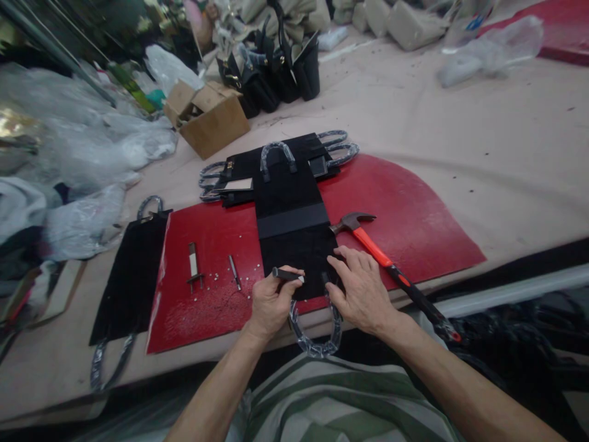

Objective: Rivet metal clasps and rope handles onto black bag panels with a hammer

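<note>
Head view: left hand (271, 304) pinches a dark rod (282, 274); right hand (361, 285) is spread. A slack grip might scuff the black panel (299, 253).

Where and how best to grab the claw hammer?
Probably by the black-and-red grip, coming from the person's right. The claw hammer lies with its head on the far side and its handle slanting back rightward; the grip's end seems to jut past the edge of the table, clear of the right hand.
</note>
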`<state>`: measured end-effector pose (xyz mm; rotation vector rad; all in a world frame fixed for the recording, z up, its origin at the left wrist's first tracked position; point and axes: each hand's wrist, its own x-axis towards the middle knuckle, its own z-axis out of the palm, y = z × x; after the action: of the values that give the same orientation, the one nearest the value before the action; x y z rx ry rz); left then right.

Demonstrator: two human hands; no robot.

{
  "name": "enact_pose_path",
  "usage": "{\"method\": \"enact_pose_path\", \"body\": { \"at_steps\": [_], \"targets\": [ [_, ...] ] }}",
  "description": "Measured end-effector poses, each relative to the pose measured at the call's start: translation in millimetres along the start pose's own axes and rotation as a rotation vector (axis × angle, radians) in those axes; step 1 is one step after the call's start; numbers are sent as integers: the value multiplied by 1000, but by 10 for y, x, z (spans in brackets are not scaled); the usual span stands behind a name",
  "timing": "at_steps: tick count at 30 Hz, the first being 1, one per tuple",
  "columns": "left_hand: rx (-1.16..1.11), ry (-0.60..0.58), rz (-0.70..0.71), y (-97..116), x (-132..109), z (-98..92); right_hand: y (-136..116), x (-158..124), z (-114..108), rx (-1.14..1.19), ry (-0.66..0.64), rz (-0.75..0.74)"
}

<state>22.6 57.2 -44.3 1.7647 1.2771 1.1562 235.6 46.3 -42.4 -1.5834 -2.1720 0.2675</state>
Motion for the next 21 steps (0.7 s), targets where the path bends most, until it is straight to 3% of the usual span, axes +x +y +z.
{"method": "enact_pose_path", "body": {
  "at_steps": [21],
  "targets": [
    [103, -33, 93, 38, 45, 46, 10, 4, 24, 12, 27, -5]
  ]
}}
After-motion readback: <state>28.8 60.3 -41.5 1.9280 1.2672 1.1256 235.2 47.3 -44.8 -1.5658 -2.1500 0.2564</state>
